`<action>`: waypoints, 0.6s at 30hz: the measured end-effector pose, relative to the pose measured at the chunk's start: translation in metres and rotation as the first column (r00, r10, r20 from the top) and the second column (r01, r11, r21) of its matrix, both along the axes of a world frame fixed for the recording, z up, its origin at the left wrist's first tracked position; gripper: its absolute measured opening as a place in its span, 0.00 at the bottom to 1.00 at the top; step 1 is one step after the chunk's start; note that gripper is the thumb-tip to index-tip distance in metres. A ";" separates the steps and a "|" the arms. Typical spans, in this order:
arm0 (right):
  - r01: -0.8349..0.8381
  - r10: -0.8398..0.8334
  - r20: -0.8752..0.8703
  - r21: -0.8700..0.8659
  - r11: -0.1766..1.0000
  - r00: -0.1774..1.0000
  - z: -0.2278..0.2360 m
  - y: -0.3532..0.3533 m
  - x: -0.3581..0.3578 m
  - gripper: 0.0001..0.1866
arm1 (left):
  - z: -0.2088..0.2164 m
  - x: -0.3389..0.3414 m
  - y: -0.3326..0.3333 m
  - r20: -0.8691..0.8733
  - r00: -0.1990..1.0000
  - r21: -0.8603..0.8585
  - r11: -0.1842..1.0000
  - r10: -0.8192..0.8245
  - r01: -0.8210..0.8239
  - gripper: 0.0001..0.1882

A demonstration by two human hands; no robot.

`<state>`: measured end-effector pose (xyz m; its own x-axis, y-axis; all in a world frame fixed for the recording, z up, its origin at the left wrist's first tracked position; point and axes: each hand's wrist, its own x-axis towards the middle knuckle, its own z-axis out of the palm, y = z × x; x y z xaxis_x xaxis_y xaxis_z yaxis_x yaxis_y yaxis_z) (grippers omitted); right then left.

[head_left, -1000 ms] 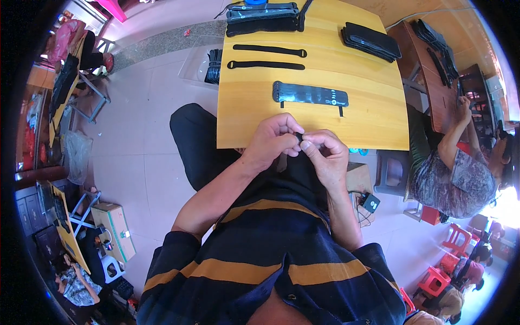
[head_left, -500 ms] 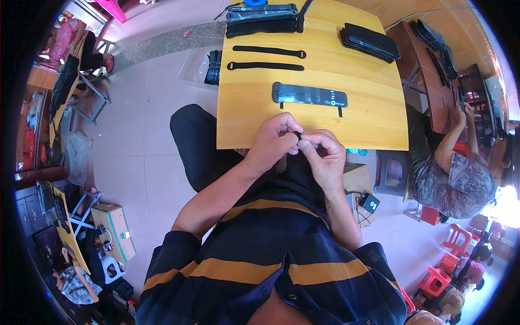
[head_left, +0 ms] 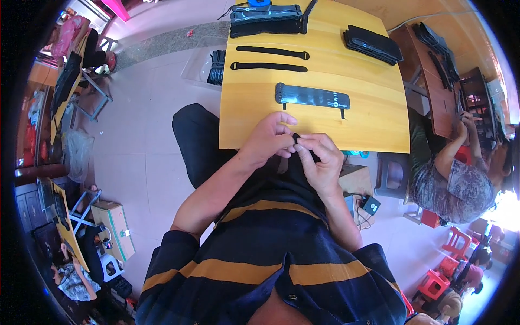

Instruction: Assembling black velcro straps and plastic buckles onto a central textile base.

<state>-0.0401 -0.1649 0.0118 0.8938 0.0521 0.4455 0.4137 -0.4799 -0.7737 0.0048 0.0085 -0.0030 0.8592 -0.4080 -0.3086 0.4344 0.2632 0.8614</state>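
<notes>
Above my lap, at the table's near edge, both hands come together on a black strap (head_left: pixel 296 138). Only a short dark bit of it shows between the fingertips; the rest cannot be made out against my dark trousers. My left hand (head_left: pixel 269 140) pinches it from the left, its upper fingers loosely curled. Thumb and forefinger of my right hand (head_left: pixel 320 158) are closed on it from the right. Just beyond the hands lies a flat bundle of black straps in a clear sleeve (head_left: pixel 313 96), two short black tabs sticking out below it.
Two black straps with looped ends (head_left: pixel 272 52) (head_left: pixel 269 67) lie farther back on the yellow table (head_left: pixel 374 124). Stacked sleeved bundles (head_left: pixel 265 21) stand far left, another black stack (head_left: pixel 372 44) far right. A clear bin (head_left: pixel 193 69) adjoins the left edge. A co-worker (head_left: pixel 455 184) sits at right.
My left fingers have loosened and spread a little, and more of the black strap shows between the hands. The right hand keeps its pinch. The whole view has shifted slightly.
</notes>
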 end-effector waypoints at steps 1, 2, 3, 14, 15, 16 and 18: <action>-0.003 0.003 -0.001 0.003 1.000 1.000 -0.001 0.000 -0.001 0.06 | -0.001 0.000 0.001 -0.033 0.999 0.019 0.999 -0.043 0.044 0.15; -0.007 0.007 -0.003 0.006 1.000 1.000 -0.002 0.000 -0.002 0.06 | -0.002 0.000 0.001 -0.066 0.994 0.037 0.995 -0.086 0.088 0.14; -0.008 0.008 -0.003 0.006 1.000 1.000 -0.002 0.001 -0.003 0.06 | -0.001 0.001 0.002 -0.066 0.994 0.037 0.996 -0.084 0.086 0.14; 0.050 -0.049 -0.020 0.047 0.998 0.999 0.001 -0.003 -0.002 0.06 | -0.010 -0.003 -0.003 -0.096 0.995 -0.128 0.992 -0.023 0.010 0.12; 0.050 -0.049 -0.018 0.048 0.998 0.999 0.001 -0.003 -0.002 0.06 | -0.010 -0.004 -0.003 -0.095 0.995 -0.127 0.992 -0.023 0.010 0.12; 0.056 -0.056 -0.005 0.034 0.998 0.998 0.001 -0.002 -0.002 0.06 | -0.011 -0.004 -0.003 -0.126 0.992 -0.118 0.993 -0.013 -0.002 0.12; 0.062 -0.062 0.009 0.021 0.998 0.998 -0.001 -0.002 -0.004 0.06 | -0.011 -0.005 -0.003 -0.156 0.988 -0.107 0.994 -0.003 -0.014 0.11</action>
